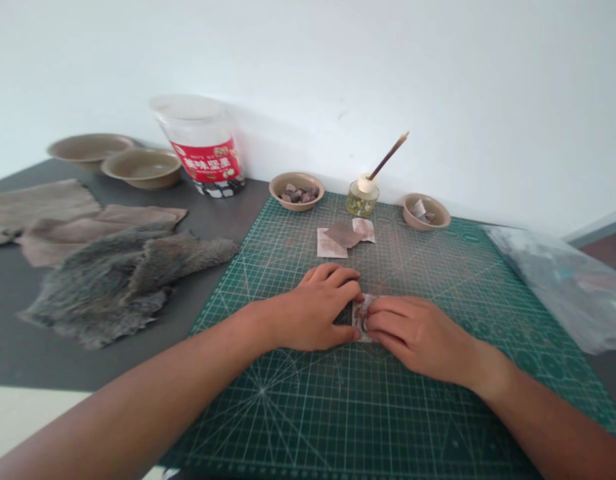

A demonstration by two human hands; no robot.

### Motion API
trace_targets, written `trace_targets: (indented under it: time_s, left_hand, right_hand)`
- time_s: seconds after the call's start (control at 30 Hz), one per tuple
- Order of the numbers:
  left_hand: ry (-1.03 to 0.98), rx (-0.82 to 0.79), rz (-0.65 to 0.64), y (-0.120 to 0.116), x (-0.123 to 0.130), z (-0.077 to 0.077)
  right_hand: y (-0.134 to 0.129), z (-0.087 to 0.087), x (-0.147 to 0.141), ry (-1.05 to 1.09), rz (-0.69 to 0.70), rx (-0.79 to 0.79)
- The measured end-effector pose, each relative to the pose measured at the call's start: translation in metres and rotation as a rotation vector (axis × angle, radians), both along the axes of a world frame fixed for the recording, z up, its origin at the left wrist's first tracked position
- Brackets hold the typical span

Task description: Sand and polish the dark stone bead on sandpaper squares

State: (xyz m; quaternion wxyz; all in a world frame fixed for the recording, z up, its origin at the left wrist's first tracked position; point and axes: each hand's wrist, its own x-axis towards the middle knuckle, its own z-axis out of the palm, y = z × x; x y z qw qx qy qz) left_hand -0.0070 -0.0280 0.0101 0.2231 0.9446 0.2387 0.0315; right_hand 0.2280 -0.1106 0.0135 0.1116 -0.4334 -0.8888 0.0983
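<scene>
A small pale sheet of sandpaper (360,319), smudged with brown, lies on the green cutting mat (308,413). My left hand (318,310) holds down its left side, thumb at the near corner and forefinger at the far one. The other left fingers are bent over the mat. On the sheet's right part, my right hand (413,330) has its fingers pressed together and pointing down. Whatever sits under those fingertips is hidden. Farther back lie several sandpaper pieces, a brown one (343,235) overlapping paler ones (332,245).
Along the wall stand a bowl of small stones (297,193), a glass bottle (362,200) with a brush-like stick, and a bowl (427,213) with scraps. Left are a plastic tub (203,150), bowls (143,167) and grey cloths (113,280). A clear plastic bag (568,280) lies right.
</scene>
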Motion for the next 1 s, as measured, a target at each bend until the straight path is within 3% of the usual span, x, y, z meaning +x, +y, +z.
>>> trace_targets:
  time_s: [0.13, 0.3, 0.5, 0.67, 0.83, 1.0]
  left_hand:
    - [0.002, 0.016, -0.014, 0.001, -0.001, 0.001]
    - [0.004, 0.021, -0.021, 0.001, -0.003, 0.000]
    - [0.002, 0.013, -0.030, 0.001, -0.003, 0.001]
    - [-0.004, -0.010, -0.042, 0.001, -0.003, 0.003]
    - [-0.006, -0.009, -0.021, 0.001, -0.003, 0.001]
    - [0.003, -0.019, -0.033, 0.002, -0.003, 0.002]
  right_hand:
    - [0.003, 0.002, 0.008, -0.002, -0.121, -0.006]
    - [0.000, 0.003, 0.007, -0.035, 0.050, -0.022]
    - [0.000, 0.001, 0.003, 0.023, -0.083, 0.003]
    - [-0.002, 0.000, -0.003, 0.030, 0.043, -0.012]
    - [0.001, 0.002, 0.005, 0.002, -0.150, 0.055]
    - [-0.002, 0.002, -0.003, 0.031, 0.051, -0.034]
